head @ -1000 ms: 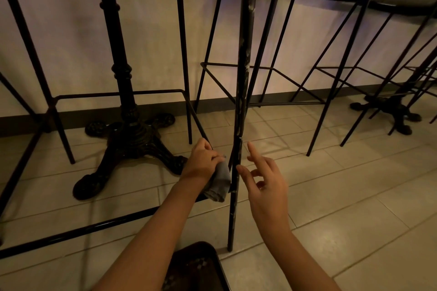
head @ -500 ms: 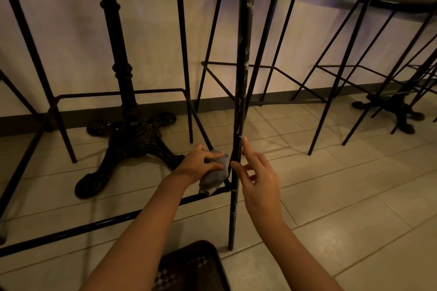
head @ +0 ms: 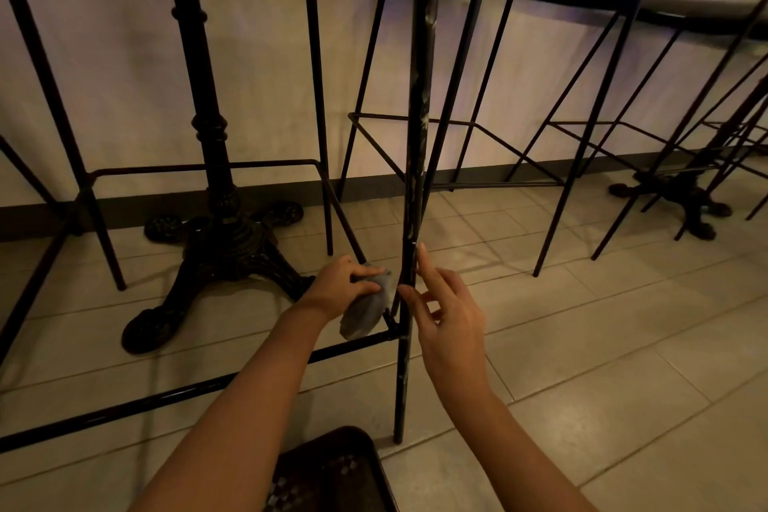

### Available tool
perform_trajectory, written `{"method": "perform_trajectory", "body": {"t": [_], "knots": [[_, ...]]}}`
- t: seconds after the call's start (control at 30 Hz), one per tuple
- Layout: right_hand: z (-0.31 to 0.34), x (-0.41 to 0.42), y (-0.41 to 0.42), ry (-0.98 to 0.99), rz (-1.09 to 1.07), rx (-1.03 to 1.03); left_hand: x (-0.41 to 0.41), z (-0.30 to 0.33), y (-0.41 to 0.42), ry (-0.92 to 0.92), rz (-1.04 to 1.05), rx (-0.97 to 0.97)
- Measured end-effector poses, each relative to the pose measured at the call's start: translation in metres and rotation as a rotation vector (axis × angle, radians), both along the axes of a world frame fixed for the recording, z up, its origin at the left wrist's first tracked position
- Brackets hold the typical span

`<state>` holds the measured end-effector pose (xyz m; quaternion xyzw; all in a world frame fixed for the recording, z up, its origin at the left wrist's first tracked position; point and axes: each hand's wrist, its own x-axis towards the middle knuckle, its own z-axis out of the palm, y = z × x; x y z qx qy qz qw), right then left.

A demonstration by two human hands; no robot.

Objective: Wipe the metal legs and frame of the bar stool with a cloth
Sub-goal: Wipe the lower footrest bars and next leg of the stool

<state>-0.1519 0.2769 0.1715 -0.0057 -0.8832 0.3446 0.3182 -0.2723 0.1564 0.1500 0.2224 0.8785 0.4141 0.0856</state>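
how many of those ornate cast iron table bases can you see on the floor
2: one table base at left, behind the left hand gripping the cloth; another table base far right, partly hidden by stool legs. More may be out of view.

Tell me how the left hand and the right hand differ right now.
The left hand grips the grey cloth; the right hand holds nothing. The left hand's fingers are curled; the right hand's index finger is straight, its tip touching the near stool leg. The left hand lies left of that leg, the right hand right of it. Both are bare.
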Motion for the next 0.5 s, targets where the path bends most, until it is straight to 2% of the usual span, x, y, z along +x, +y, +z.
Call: {"method": "perform_trajectory", "body": {"t": [0.3,0.5], "knots": [[0.001,0.001,0.0,0.008,-0.014,0.027,0.01,0.006,0.005,0.018,-0.09,-0.132],[0.002,0.0,0.003,0.01,0.011,-0.009,-0.007,0.008,0.009,0.113,0.186,0.079]]}}
